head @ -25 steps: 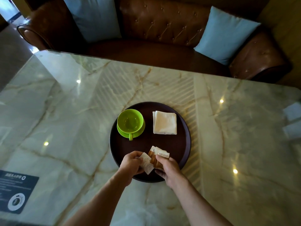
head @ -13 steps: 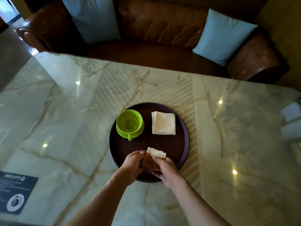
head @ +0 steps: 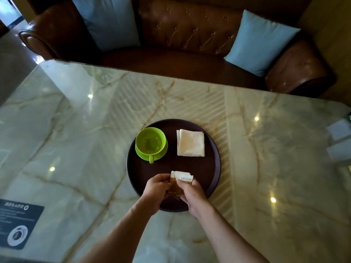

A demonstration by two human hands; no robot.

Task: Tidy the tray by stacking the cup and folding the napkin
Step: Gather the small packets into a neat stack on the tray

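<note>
A round dark brown tray (head: 210,168) lies on the marble table. On its left half a green cup (head: 151,142) stands on a green saucer (head: 141,154), handle toward me. A folded white napkin (head: 191,142) lies on the right half. Over the tray's near edge, my left hand (head: 156,188) and my right hand (head: 191,191) pinch a small stack of brown-and-white sugar packets (head: 180,182) between them. The packets' lower parts are hidden by my fingers.
The marble table (head: 76,149) extends wide on both sides of the tray. A dark printed card (head: 17,224) lies at the near left. A brown leather sofa (head: 190,35) with blue cushions (head: 260,40) runs behind the far edge.
My hands have drawn closer together, gathering the fanned packets into one tight stack. Cup, saucer and napkin have not moved.
</note>
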